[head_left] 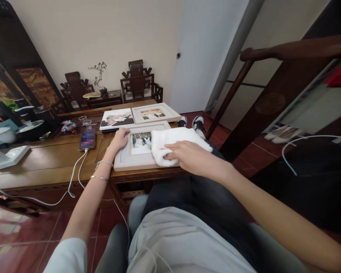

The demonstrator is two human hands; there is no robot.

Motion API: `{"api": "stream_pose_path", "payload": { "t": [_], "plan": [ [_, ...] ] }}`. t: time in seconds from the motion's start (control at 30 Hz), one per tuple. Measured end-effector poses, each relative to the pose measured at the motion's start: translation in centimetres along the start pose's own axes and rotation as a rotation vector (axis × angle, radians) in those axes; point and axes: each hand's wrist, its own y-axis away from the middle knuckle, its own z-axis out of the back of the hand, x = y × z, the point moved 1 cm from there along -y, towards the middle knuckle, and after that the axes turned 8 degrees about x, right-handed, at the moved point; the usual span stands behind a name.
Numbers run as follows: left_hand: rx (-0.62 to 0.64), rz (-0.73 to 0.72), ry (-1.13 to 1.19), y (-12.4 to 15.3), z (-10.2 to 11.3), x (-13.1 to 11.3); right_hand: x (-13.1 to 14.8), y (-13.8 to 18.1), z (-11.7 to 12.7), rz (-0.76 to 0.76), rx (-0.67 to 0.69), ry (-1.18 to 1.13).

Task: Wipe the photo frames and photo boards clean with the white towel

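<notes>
A light wooden picture frame [121, 161] with a photo of people in it lies flat at the table's near edge. My left hand [120, 139] grips its upper left side, fingers bent over the rim. Bunched in my right hand [184, 152] is a fluffy white cloth [184, 135], which covers the frame's right part and hangs past the table's edge. Just behind, a second picture frame [170, 109] lies flat. Beside that one is a white-bordered photo panel [117, 118], with something dark beneath it.
A phone [87, 139] on a white cable lies left on the wooden table [59, 167]. Farther left are a power strip [13, 156], a lidded pot [30, 129] and a white lidded bowl [2, 134]. A wooden chair [269, 102] stands close on the right.
</notes>
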Motion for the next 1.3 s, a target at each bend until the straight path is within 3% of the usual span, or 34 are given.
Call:
{"api": "stream_pose_path", "payload": {
  "t": [0.2, 0.3, 0.43, 0.57, 0.83, 1.03, 1.13, 1.3],
  "plan": [
    [-0.014, -0.005, -0.065, 0.7, -0.1, 0.4, 2.6, -3.2, -0.3, 0.094, -0.083, 0.028],
    [0.014, 0.002, -0.087, 0.8, 0.2, 0.3, 2.8, -2.3, 0.0, 0.002, -0.035, 0.049],
    [0.003, 0.007, -0.075, 0.9, 0.2, 0.4, 0.7, 0.4, 0.2, -0.220, 0.033, 0.047],
    [-0.009, 0.002, -0.066, 1.0, 0.0, 0.5, -2.7, 0.9, -0.3, -0.316, 0.027, -0.009],
    [0.029, -0.019, -0.095, 1.0, 0.5, -0.1, -8.4, -7.3, 0.0, -0.215, -0.050, -0.068],
    [0.031, -0.011, -0.104, 1.1, 0.6, -0.3, -7.8, -11.4, -0.4, -0.273, -0.171, -0.003],
    [0.036, -0.021, -0.126, 0.8, 0.4, -0.1, -6.1, -10.3, -1.1, -0.189, -0.114, 0.049],
    [0.049, -0.051, -0.139, 1.1, -0.2, 0.1, -2.8, -3.8, -0.6, -0.033, 0.038, 0.051]
  ]
}}
